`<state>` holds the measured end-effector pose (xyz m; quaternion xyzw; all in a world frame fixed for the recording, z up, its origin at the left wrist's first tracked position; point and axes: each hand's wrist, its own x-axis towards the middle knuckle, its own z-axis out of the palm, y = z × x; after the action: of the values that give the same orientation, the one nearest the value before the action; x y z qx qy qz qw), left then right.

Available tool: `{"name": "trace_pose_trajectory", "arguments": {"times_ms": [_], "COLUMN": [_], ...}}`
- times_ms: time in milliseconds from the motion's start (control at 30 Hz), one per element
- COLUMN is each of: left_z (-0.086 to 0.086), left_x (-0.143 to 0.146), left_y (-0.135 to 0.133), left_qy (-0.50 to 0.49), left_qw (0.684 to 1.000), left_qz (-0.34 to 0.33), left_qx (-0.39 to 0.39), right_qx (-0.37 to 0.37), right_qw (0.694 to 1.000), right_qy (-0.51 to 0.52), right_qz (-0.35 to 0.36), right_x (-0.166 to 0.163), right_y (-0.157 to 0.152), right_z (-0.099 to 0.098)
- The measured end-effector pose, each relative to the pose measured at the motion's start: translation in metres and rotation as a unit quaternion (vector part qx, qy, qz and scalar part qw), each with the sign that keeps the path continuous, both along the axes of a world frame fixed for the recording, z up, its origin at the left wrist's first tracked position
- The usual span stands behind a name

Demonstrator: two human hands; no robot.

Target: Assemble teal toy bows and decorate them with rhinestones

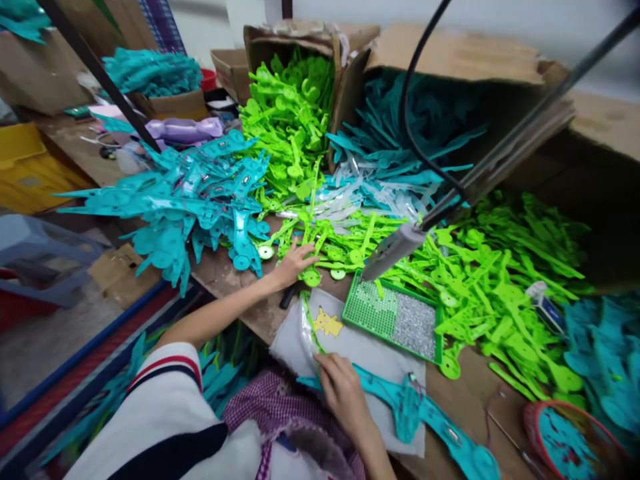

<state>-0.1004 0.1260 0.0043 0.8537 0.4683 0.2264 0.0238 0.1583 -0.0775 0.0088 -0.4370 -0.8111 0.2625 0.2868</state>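
Note:
My left hand reaches out over the workbench, fingers spread on the edge of a heap of bright green plastic parts. My right hand rests near my lap on a grey cloth, fingers curled on a teal plastic piece and a clear plastic strip. A green tray of tiny screws lies just beyond. A hanging electric screwdriver points down at the tray.
A heap of assembled teal parts lies to the left. Cardboard boxes spill green and teal parts at the back. A red basket sits at lower right. A black cable hangs overhead. Yellow and grey crates stand on the floor to the left.

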Motion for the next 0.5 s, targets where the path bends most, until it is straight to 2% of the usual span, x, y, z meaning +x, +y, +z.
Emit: {"name": "trace_pose_trajectory", "arguments": {"times_ms": [67,167,233,400,467,500], "left_z": [-0.005,-0.006,-0.004,0.006,0.007,0.007], "left_x": [-0.005,-0.007,-0.006,0.006,0.012,0.015], "left_y": [-0.022,-0.040,-0.045,-0.056,-0.070,-0.079], "left_qy": [-0.019,-0.045,-0.060,-0.098,-0.112,-0.116], "left_qw": [1.000,0.998,0.997,0.989,0.985,0.983], "left_qz": [0.005,0.032,0.039,0.035,0.045,0.049], "left_qx": [-0.002,0.006,0.025,0.104,0.123,0.132], "right_qx": [-0.010,-0.020,-0.016,0.020,0.026,0.019], "right_qw": [1.000,1.000,0.998,0.986,0.981,0.981], "right_qy": [-0.007,0.020,0.052,0.150,0.175,0.179], "right_qz": [0.005,-0.014,-0.038,-0.076,-0.080,-0.073], "right_x": [0.004,0.010,0.009,-0.019,-0.029,-0.032], "right_y": [-0.001,0.007,0.018,0.061,0.072,0.074], "right_z": [0.005,0.021,0.042,0.110,0.120,0.116]}}
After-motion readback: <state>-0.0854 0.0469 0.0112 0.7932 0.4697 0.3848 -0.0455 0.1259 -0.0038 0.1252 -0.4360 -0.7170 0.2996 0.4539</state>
